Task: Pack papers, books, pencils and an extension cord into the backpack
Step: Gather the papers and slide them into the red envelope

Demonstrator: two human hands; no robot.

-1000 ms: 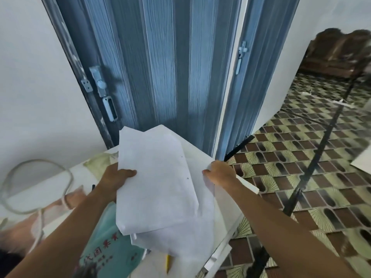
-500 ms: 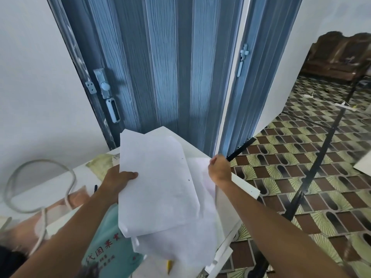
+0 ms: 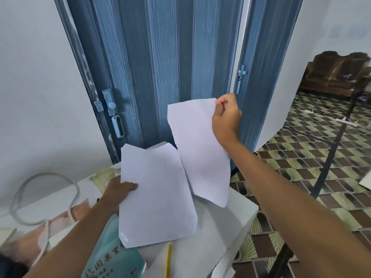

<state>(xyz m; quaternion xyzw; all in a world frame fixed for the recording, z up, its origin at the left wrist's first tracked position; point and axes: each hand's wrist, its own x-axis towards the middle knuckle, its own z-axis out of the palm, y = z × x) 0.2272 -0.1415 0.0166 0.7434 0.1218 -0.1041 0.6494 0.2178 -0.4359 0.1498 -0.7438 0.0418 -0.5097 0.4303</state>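
1. Where the white table [image 3: 236, 221] runs off to the left, a pale extension cord [image 3: 46, 197] lies in a loose loop on it.
2. Next, the left hand [image 3: 118, 192] grips the left edge of a white paper stack [image 3: 156, 197], thumb on top, holding it above the table.
3. Below that stack, a green book [image 3: 112, 255] and a yellow pencil [image 3: 168, 259] lie on the table.
4. Further right, the right hand [image 3: 225, 115] pinches the top corner of a single sheet [image 3: 198, 149], which hangs raised in front of the blue folding door [image 3: 160, 67], its lower edge beside the stack.
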